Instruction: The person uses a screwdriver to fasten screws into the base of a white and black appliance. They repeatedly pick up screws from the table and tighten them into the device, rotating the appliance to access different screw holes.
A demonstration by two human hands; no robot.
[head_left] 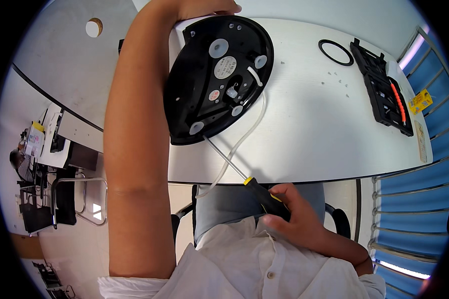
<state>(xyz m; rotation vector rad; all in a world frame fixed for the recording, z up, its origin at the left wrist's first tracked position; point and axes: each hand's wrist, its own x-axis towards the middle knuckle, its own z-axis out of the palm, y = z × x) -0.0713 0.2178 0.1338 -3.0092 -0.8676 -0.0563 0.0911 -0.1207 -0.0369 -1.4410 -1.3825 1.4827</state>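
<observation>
- The round black plastic appliance base (219, 79) stands tilted on the white table (304, 134), underside facing the person.
- The left hand (204, 7) grips the base's top edge; press firmly so it cannot rock.
- The right hand (292, 214), below the base, is clenched around the black-and-yellow-handled screwdriver (249, 182); keep its shaft straight, tip at the base's lower rim.
- Keep the white tube (239, 142) hanging from the base clear of the shaft.

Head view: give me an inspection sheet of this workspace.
Surface: white table, small screws scattered on it.
Job's things: black round appliance base tilted on edge, underside showing; screwdriver with its tip at the lower rim.
Clutter: black ring, black tray.
Grippers: left hand steadies the base's top; right hand grips the screwdriver handle.
Cables: white cord runs off the table edge.
Surroundings: chairs, blue panels.
</observation>
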